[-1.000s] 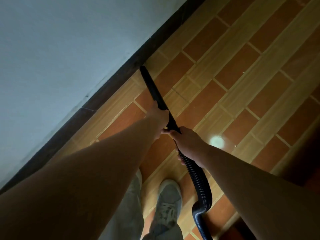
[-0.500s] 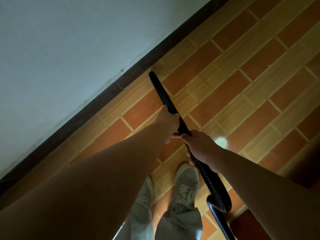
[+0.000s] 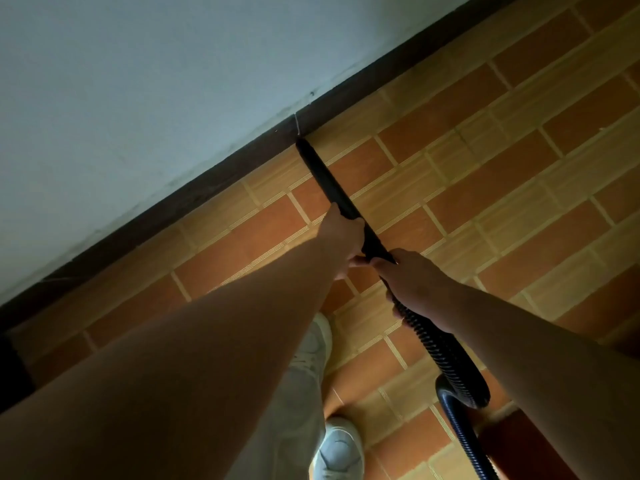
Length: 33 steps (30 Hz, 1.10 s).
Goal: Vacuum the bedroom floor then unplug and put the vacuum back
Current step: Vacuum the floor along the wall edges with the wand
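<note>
Left hand (image 3: 341,237) and right hand (image 3: 412,282) grip one nozzle (image 3: 325,178)

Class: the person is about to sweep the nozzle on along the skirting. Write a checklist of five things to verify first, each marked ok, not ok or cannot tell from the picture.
1. Left hand grips the nozzle: ok.
2. Right hand grips the hose where it meets the nozzle: ok.
3. Nozzle tip sits at the foot of the skirting board: ok.
4. Hose lies clear of the shoes, looping off to their right: ok.
5. Floor beside the skirting shows no obstacle in view: ok.
6. Vacuum plugged in and running: cannot tell; its body and plug are out of view.
</note>
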Each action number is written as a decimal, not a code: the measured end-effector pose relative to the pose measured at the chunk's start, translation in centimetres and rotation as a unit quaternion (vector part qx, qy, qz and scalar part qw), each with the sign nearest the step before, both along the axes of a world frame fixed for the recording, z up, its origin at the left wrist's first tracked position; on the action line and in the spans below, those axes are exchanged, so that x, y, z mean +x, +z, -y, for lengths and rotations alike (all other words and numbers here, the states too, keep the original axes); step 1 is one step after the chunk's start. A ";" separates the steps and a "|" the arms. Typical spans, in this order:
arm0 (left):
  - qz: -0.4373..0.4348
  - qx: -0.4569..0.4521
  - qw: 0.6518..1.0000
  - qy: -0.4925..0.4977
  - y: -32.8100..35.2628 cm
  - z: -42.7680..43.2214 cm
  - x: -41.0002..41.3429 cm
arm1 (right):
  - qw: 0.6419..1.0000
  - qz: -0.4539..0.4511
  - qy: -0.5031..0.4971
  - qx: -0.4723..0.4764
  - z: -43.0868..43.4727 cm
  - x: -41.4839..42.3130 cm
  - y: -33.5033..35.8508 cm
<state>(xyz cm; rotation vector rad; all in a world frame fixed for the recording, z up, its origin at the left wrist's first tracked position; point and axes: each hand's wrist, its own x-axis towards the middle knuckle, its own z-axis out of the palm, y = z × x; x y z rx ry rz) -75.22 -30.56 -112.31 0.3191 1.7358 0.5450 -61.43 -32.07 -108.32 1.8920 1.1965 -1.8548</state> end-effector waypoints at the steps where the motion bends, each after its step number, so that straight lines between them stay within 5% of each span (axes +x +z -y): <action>1: 0.012 0.008 1.000 0.025 -0.1 0.5 -0.3 | 1.000 -0.005 0.006 0.002 0.3 -0.4 0.0; 6: 0.104 -0.029 0.982 0.154 1.9 3.8 -1.4 | 0.998 -0.017 0.052 0.012 2.4 -2.1 0.4; 33: 0.113 0.017 0.927 0.358 -2.4 25.3 -14.0 | 0.945 0.000 0.319 0.069 19.1 -15.4 -1.9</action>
